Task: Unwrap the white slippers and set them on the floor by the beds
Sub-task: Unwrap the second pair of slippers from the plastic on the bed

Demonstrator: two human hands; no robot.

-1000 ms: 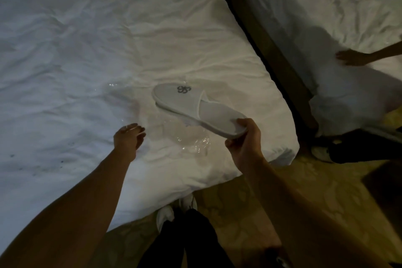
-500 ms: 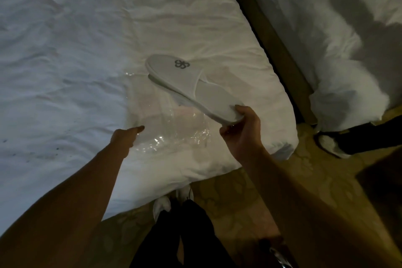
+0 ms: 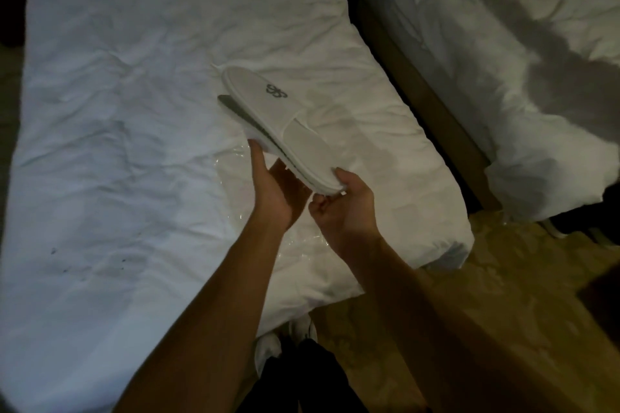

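Two flat white slippers (image 3: 265, 100) lie stacked one on the other, the top one with a dark logo on its toe band, and I hold them in the air above the near bed. My right hand (image 3: 345, 204) grips the heel end. My left hand (image 3: 275, 184) supports the lower slipper from beneath, fingers on its edge. The clear plastic wrapper (image 3: 255, 184) lies flat on the sheet under my hands, partly hidden by my arms.
The near bed (image 3: 134, 111) with a rumpled white sheet fills the left. A second bed (image 3: 503, 60) stands at the right across a dark narrow gap. Patterned brownish floor (image 3: 486, 295) shows at lower right. My white shoes (image 3: 268, 345) are at the bed's foot.
My left hand has left the wrapper on the sheet and come up under the slippers. The slippers rose a little and their toe ends have parted. The other person's hand is out of view.
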